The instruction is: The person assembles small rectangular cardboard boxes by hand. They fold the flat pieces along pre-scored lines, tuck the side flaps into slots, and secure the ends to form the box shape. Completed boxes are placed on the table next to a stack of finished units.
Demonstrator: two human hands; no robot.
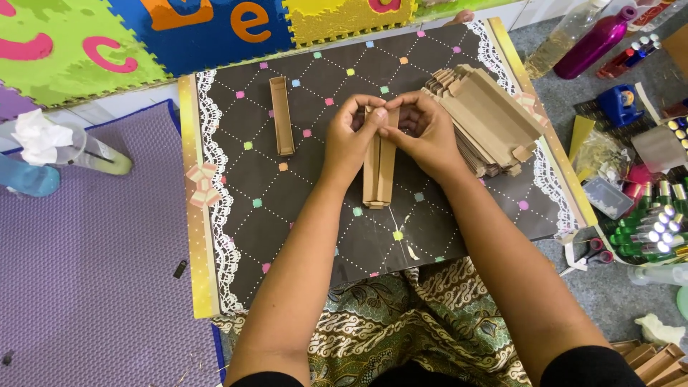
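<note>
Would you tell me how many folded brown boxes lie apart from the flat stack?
2: one finished box lies alone on the board's left; one box is held by the left hand and right hand. Others may be hidden.

free: board (287,215) left-front | blocked: folded box (282,116) left, cardboard stack (487,118) right

Both my forearms reach forward from below, bare to just under the elbows, angling in toward each other. My left hand (351,140) and right hand (424,132) meet at the fingertips, knuckles up and fingers curled down. Thumbs and forefingers are pinched together, the two hands touching at the top.
</note>
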